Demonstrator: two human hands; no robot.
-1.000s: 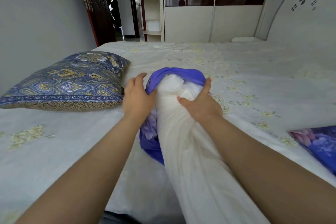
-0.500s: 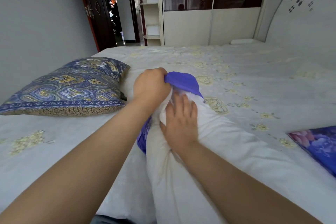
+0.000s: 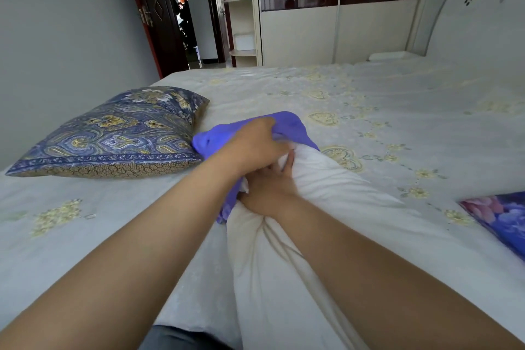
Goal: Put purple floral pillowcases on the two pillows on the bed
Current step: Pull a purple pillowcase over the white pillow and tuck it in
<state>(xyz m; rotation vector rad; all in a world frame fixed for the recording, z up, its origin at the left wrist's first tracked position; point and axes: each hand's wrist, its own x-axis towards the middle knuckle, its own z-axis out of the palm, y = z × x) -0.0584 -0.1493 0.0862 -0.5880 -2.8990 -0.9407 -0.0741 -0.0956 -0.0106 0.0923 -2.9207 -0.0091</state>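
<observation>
At the near edge of the bed (image 3: 397, 99), my left hand (image 3: 255, 145) grips the purple pillowcase (image 3: 292, 125) over the white pillow's (image 3: 298, 250) far end while my right hand (image 3: 270, 185) clutches the pillow. A patterned pillow (image 3: 113, 133) lies beside them at the bed's left edge.

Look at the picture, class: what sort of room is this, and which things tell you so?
Most likely a home bedroom: a wide bed with a pale embroidered bedspread, its curved white headboard, and a cream sliding-door wardrobe behind it.
</observation>
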